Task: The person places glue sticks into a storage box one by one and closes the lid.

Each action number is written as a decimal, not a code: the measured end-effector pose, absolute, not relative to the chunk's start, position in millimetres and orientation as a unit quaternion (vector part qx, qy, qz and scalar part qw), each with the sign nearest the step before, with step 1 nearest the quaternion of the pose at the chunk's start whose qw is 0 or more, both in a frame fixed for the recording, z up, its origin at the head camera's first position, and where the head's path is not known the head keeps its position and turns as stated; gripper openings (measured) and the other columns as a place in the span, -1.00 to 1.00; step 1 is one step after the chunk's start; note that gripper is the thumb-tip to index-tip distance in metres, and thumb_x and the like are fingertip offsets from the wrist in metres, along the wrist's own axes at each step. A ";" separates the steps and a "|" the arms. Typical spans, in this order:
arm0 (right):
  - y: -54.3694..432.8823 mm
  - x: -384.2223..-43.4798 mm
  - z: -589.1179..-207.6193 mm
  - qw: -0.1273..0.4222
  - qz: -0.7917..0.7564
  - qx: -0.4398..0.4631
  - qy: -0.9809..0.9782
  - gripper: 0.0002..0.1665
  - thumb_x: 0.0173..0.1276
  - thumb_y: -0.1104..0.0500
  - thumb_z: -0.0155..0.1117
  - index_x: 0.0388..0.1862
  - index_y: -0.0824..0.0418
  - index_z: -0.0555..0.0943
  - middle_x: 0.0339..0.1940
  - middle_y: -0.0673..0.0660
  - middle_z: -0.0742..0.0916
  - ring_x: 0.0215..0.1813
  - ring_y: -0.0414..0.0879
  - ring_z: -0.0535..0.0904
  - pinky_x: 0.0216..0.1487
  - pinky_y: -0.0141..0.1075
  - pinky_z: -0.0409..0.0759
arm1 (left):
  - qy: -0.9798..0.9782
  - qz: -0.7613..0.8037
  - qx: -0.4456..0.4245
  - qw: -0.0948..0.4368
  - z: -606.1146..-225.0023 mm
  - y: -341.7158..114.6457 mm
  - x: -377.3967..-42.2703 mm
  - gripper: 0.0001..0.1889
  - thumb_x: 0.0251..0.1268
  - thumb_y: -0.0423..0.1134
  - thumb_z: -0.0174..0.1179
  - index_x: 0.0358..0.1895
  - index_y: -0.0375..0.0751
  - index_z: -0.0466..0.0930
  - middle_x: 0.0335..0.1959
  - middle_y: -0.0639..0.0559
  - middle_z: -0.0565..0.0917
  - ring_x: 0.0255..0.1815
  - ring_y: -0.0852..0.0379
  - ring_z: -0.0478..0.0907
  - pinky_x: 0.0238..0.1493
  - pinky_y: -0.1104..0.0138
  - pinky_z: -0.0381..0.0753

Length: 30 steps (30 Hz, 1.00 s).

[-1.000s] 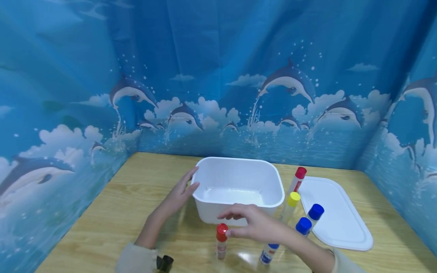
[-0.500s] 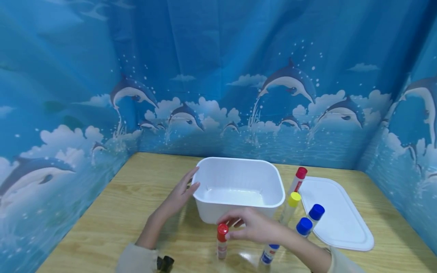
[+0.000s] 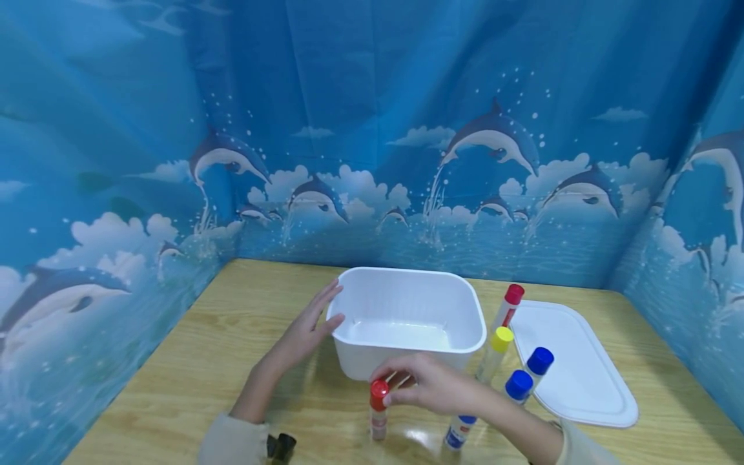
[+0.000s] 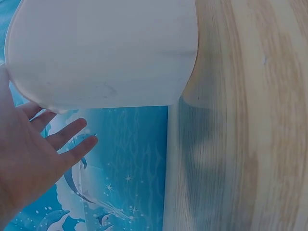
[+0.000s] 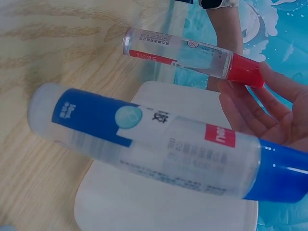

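Observation:
A clear bottle with a red cap (image 3: 378, 411) stands on the wooden table (image 3: 174, 361) in front of a white tub (image 3: 407, 303). My right hand (image 3: 388, 386) reaches across from the right and pinches that red cap (image 5: 244, 70) between thumb and fingertips (image 5: 243, 108). A blue-capped bottle (image 3: 458, 431) stands just under my right wrist and fills the right wrist view as the blue-capped bottle (image 5: 159, 139). My left hand (image 3: 322, 311) lies flat against the tub's left wall (image 4: 101, 53), its fingers (image 4: 72, 139) straight. The tub holds nothing that I can see.
Right of the tub stand a red-capped tube (image 3: 507, 305), a yellow-capped one (image 3: 495, 349) and two blue-capped ones (image 3: 539, 361) (image 3: 516, 385). The white lid (image 3: 581, 374) lies flat at the right. Blue dolphin curtains (image 3: 372, 129) wall in the table on three sides.
My right hand has dropped and drawn back toward the red cap, and its fingers have come together on it. My left hand's fingers have spread slightly along the tub.

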State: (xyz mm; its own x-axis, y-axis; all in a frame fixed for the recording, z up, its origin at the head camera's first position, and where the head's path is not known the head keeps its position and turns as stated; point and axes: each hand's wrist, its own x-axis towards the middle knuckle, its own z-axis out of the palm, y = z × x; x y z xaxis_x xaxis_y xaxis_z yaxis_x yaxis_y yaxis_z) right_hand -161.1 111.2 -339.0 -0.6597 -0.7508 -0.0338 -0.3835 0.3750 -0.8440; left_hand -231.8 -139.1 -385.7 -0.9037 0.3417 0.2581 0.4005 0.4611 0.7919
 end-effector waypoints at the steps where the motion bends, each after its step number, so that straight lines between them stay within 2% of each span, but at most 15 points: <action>1: 111.1 -160.8 -338.6 0.212 -0.433 -0.352 0.802 -0.70 0.24 0.23 0.26 -0.03 0.22 0.59 -0.21 -0.11 0.66 -0.16 -0.26 0.57 -0.10 -0.41 0.53 | -0.856 -0.469 -0.214 0.027 -385.0 -138.8 -231.4 -0.38 0.35 0.05 -0.02 0.42 -0.02 0.09 0.44 0.09 -0.02 0.40 -0.05 -0.07 0.23 -0.14 0.06; 4: 110.5 -159.8 -337.5 0.212 -0.437 -0.348 0.802 -0.70 0.24 0.22 0.25 -0.03 0.22 0.59 -0.21 -0.10 0.67 -0.15 -0.26 0.57 -0.10 -0.41 0.53 | -0.858 -0.468 -0.209 0.017 -384.4 -139.1 -231.3 -0.35 0.33 0.12 -0.04 0.42 0.02 0.06 0.44 0.14 -0.04 0.41 -0.02 -0.09 0.24 -0.12 0.05; 10: 110.1 -157.8 -336.3 0.207 -0.457 -0.339 0.796 -0.72 0.26 0.22 0.23 -0.04 0.19 0.59 -0.19 -0.08 0.67 -0.12 -0.23 0.58 -0.09 -0.40 0.53 | -0.858 -0.464 -0.221 0.009 -384.6 -139.3 -233.0 -0.34 0.34 0.13 -0.06 0.44 0.03 0.02 0.45 0.13 -0.10 0.42 -0.02 -0.14 0.25 -0.13 0.00; 14: 110.5 -156.4 -335.3 0.190 -0.459 -0.342 0.797 -0.72 0.27 0.20 0.22 -0.04 0.23 0.59 -0.19 -0.06 0.68 -0.12 -0.21 0.58 -0.09 -0.37 0.54 | -0.861 -0.457 -0.225 0.001 -386.1 -139.5 -234.6 -0.34 0.34 0.13 -0.06 0.44 0.06 -0.01 0.46 0.16 -0.13 0.42 0.00 -0.18 0.26 -0.12 -0.02; 30: 111.9 -149.9 -305.7 0.111 -0.473 -0.344 0.803 -0.68 0.32 0.16 0.18 0.00 0.29 0.56 -0.14 0.03 0.67 -0.07 -0.13 0.57 -0.09 -0.31 0.56 | -0.864 -0.447 -0.229 -0.016 -389.5 -142.2 -234.5 -0.23 0.26 0.15 0.04 0.46 0.09 -0.11 0.47 0.10 -0.21 0.42 -0.12 -0.23 0.19 -0.21 0.05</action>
